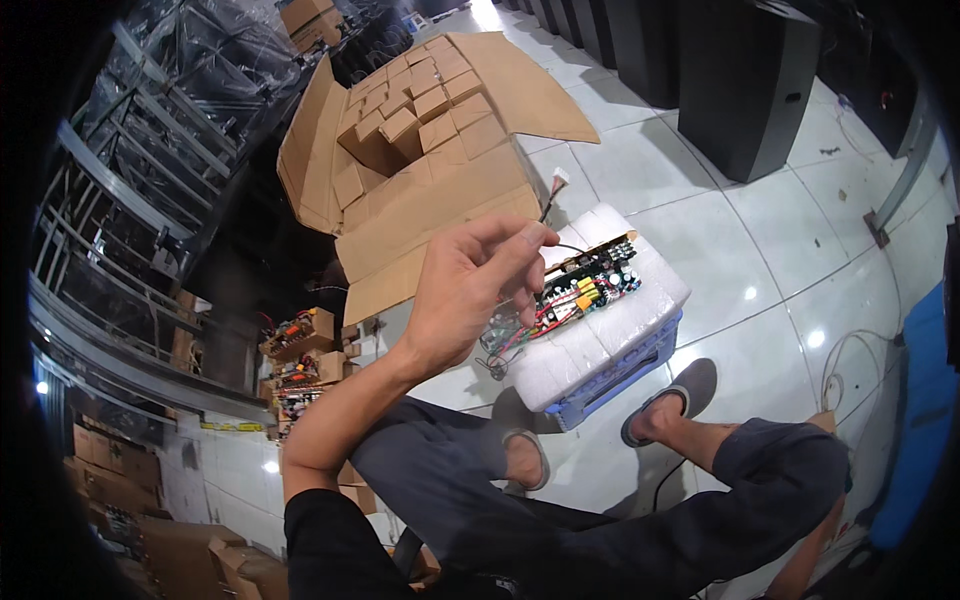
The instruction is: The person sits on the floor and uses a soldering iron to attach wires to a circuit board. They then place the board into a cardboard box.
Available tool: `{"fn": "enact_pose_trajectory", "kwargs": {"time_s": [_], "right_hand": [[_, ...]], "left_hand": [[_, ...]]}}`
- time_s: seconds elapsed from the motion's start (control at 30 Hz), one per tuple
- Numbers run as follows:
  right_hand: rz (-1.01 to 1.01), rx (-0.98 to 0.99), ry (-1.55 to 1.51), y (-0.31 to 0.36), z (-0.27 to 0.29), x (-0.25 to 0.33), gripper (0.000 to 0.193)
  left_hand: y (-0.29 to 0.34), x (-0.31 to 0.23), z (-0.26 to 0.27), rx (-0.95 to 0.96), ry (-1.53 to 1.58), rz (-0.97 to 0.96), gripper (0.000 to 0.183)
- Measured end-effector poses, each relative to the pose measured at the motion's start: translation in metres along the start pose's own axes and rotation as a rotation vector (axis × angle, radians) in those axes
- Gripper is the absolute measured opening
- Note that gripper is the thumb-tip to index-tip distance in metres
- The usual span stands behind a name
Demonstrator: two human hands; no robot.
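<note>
My left hand is raised over the circuit board, its thumb and index finger pinched on a thin dark cable. A white connector plug ends the cable on the far side of my fingers; a dark wire runs from them toward the board. The circuit board, with yellow and orange parts and red and green wires, lies on a white foam block. Under the foam is a blue-purple plastic stool or crate. Part of a forearm shows at the lower right, but my right hand does not.
A large open cardboard box holds several small cartons beyond my left hand. More circuit boards are stacked at the left near metal racks. Tall black cabinets stand at the far right. My feet flank the stool.
</note>
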State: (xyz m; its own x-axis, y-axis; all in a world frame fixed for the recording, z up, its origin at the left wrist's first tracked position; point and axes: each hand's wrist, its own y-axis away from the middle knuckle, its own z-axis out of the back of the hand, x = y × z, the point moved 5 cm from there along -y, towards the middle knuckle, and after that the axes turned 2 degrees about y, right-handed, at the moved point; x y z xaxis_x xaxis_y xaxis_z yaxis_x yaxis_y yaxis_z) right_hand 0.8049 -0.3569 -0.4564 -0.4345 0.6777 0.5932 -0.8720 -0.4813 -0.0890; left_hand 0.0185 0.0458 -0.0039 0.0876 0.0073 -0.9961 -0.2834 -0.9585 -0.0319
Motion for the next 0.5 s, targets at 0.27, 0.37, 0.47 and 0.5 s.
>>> {"fn": "enact_pose_trajectory", "kwargs": {"time_s": [0.27,0.37,0.47,0.5], "right_hand": [[0.619,0.158,-0.225,0.042,0.058,0.494,0.032],[0.907,0.103,-0.209,0.114,0.086,0.637,0.021],[1.237,0.316,-0.303,0.175,0.069,0.730,0.021],[1.299,0.402,-0.322,0.193,0.064,0.752,0.021]], "left_hand": [[0.017,-0.012,-0.012,-0.035,-0.336,-0.142,0.021],[0.017,-0.017,-0.016,0.030,-0.548,-0.510,0.016],[0.026,-0.028,-0.021,0.043,-0.788,-0.813,0.013],[0.030,-0.030,-0.020,0.031,-0.848,-0.874,0.013]]}}
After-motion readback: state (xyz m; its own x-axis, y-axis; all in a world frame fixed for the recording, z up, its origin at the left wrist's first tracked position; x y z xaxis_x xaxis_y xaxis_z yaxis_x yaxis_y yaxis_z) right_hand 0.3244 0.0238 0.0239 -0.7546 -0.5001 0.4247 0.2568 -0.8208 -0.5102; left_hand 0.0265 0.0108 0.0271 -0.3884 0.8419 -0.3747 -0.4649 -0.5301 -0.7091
